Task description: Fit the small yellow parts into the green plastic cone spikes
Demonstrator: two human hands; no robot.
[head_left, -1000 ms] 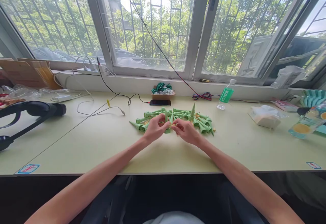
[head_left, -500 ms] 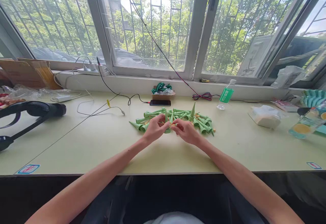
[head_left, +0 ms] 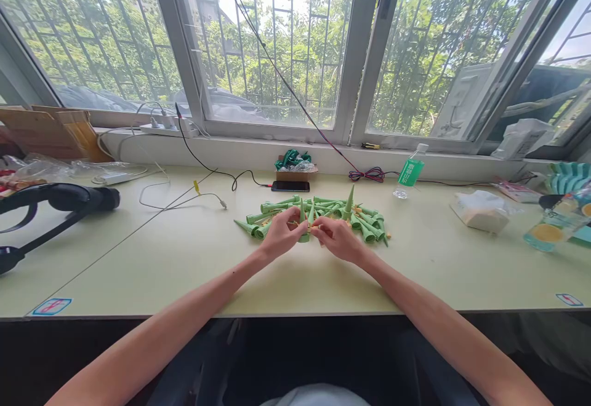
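Several slender green cones (head_left: 369,224) lie in a loose pile at the middle of the table, with small tan pieces among them. My left hand (head_left: 282,234) is closed around one green cone (head_left: 302,212), held with its tip up at the near side of the pile. Right beside it, my right hand (head_left: 339,238) pinches with thumb and fingertips close to that cone. A small tan bit shows at those fingertips, too small to name. Another cone (head_left: 349,202) stands upright behind my right hand.
A phone (head_left: 290,186) and a small box (head_left: 295,175) with green material stand behind the pile. To the right are a water bottle (head_left: 410,173) and a tissue pack (head_left: 482,210). A black headset-like device (head_left: 60,203) lies left, near a white cable (head_left: 194,199).
Both hands stay in nearly the same place, with only slight finger movement at the cone. The pile looks unchanged.
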